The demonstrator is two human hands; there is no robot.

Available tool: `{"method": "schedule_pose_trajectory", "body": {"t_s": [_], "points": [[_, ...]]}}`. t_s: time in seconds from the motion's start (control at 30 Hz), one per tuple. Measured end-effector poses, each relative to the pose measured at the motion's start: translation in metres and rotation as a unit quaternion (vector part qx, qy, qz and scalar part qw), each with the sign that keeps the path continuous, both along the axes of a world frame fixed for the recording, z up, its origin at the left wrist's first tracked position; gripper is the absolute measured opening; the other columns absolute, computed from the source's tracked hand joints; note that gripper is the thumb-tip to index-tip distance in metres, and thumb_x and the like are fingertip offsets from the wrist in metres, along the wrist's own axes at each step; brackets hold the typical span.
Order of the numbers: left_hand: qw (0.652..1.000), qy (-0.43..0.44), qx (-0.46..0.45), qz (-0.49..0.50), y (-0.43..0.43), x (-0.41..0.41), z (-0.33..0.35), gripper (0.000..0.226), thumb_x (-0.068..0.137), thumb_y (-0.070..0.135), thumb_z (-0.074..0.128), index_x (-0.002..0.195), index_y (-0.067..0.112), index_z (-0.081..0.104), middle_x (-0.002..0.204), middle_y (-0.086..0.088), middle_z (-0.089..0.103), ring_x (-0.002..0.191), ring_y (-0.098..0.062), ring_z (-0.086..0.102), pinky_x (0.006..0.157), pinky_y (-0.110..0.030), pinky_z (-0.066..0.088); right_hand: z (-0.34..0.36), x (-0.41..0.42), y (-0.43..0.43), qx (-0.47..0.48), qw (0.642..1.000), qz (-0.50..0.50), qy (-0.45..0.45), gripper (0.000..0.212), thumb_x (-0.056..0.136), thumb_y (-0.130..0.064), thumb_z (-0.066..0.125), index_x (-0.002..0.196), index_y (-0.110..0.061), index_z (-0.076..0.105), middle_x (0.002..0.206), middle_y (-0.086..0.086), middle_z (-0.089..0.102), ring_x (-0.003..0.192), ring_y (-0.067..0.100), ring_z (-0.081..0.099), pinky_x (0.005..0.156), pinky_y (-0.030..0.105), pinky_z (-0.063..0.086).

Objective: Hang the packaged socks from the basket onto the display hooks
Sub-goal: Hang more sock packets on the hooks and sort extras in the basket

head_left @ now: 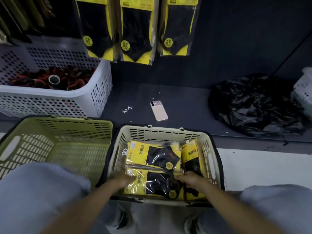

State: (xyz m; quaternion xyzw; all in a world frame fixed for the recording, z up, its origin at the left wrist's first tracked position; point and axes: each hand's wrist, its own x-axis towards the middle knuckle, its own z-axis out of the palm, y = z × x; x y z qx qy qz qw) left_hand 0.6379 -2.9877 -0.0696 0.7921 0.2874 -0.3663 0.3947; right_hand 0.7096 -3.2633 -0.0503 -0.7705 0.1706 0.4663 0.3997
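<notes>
A cream basket (162,132) on the floor in front of me holds several yellow-and-black sock packs. My left hand (124,180) rests on the left edge of the nearest sock pack (155,184). My right hand (190,180) grips that pack's right edge. Another pack (157,155) lies behind it, and a third (192,156) stands on edge at the right. Three rows of the same sock packs (135,31) hang from hooks on the dark wall above; the hooks themselves are out of view.
An empty green basket (67,125) sits left of the cream one. A white perforated crate (94,98) with red-black items stands on the dark ledge. A pink phone (158,110) and a black plastic bag (256,103) lie on that ledge. My knees frame the bottom.
</notes>
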Motion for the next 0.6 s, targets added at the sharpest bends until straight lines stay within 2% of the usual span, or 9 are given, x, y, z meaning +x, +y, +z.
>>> {"method": "schedule_pose_trajectory", "body": {"t_s": [0.1, 0.2, 0.27, 0.4, 0.43, 0.5, 0.53, 0.6], "points": [[1.000, -0.016, -0.011, 0.002, -0.005, -0.006, -0.003, 0.072, 0.093, 0.040, 0.055, 0.147, 0.004, 0.023, 0.149, -0.015, 0.035, 0.134, -0.027, 0.040, 0.109, -0.034, 0.036, -0.001, 0.000, -0.003, -0.004, 1.000, -0.004, -0.014, 0.056, 0.083, -0.027, 0.072, 0.128, 0.000, 0.052, 0.131, 0.014, 0.056, 0.121, 0.027, 0.050, 0.091, 0.032, 0.041], [0.999, -0.032, -0.020, 0.019, -0.001, -0.007, -0.002, 0.069, 0.091, 0.040, 0.058, 0.145, 0.005, 0.030, 0.148, -0.014, 0.038, 0.133, -0.027, 0.041, 0.109, -0.035, 0.036, -0.001, -0.001, -0.008, 0.019, 1.000, 0.007, -0.014, 0.042, 0.080, -0.021, 0.075, 0.117, -0.006, 0.063, 0.124, 0.012, 0.063, 0.114, 0.022, 0.055, 0.091, 0.031, 0.041], [0.999, -0.031, -0.022, 0.024, 0.002, -0.006, -0.001, 0.073, 0.088, 0.045, 0.060, 0.144, 0.006, 0.033, 0.148, -0.013, 0.038, 0.133, -0.028, 0.040, 0.109, -0.037, 0.036, 0.001, -0.003, -0.012, 0.049, 0.999, 0.007, 0.000, 0.038, 0.079, -0.021, 0.076, 0.114, -0.012, 0.064, 0.123, 0.008, 0.064, 0.112, 0.018, 0.055, 0.090, 0.030, 0.039], [0.999, -0.014, -0.036, 0.024, 0.007, 0.005, 0.011, 0.095, 0.077, 0.063, 0.062, 0.148, 0.012, 0.025, 0.154, -0.011, 0.027, 0.139, -0.028, 0.031, 0.112, -0.038, 0.031, 0.009, -0.001, -0.015, 0.120, 0.992, -0.027, 0.031, 0.057, 0.074, -0.029, 0.079, 0.124, -0.016, 0.057, 0.125, 0.003, 0.063, 0.124, 0.020, 0.051, 0.104, 0.037, 0.033], [0.998, -0.010, -0.042, 0.039, 0.009, 0.010, 0.018, 0.100, 0.073, 0.066, 0.063, 0.149, 0.013, 0.024, 0.155, -0.011, 0.026, 0.139, -0.028, 0.031, 0.112, -0.039, 0.031, 0.012, 0.003, -0.015, 0.141, 0.989, -0.042, 0.035, 0.059, 0.071, -0.029, 0.080, 0.124, -0.016, 0.058, 0.123, 0.004, 0.065, 0.122, 0.020, 0.054, 0.107, 0.040, 0.035], [0.997, -0.003, -0.055, 0.052, 0.016, 0.020, 0.036, 0.112, 0.063, 0.074, 0.064, 0.149, 0.015, 0.024, 0.154, -0.010, 0.028, 0.138, -0.029, 0.033, 0.111, -0.041, 0.032, 0.023, 0.011, -0.014, 0.198, 0.977, -0.066, 0.040, 0.058, 0.068, -0.028, 0.080, 0.121, -0.014, 0.061, 0.116, 0.006, 0.070, 0.112, 0.020, 0.063, 0.099, 0.037, 0.044], [0.997, 0.003, -0.066, 0.040, 0.020, 0.025, 0.046, 0.116, 0.056, 0.078, 0.063, 0.148, 0.016, 0.027, 0.153, -0.008, 0.032, 0.136, -0.028, 0.036, 0.110, -0.044, 0.033, 0.031, 0.016, -0.014, 0.223, 0.972, -0.070, 0.038, 0.054, 0.068, -0.026, 0.079, 0.118, -0.013, 0.063, 0.113, 0.007, 0.071, 0.107, 0.021, 0.066, 0.094, 0.035, 0.048], [0.996, -0.014, -0.092, 0.017, 0.027, 0.034, 0.066, 0.116, 0.051, 0.081, 0.063, 0.144, 0.019, 0.034, 0.148, -0.005, 0.040, 0.132, -0.026, 0.042, 0.108, -0.044, 0.036, 0.046, 0.024, -0.012, 0.249, 0.965, -0.085, 0.022, 0.049, 0.070, -0.025, 0.077, 0.116, -0.011, 0.064, 0.112, 0.011, 0.071, 0.106, 0.024, 0.067, 0.094, 0.036, 0.049]]}}
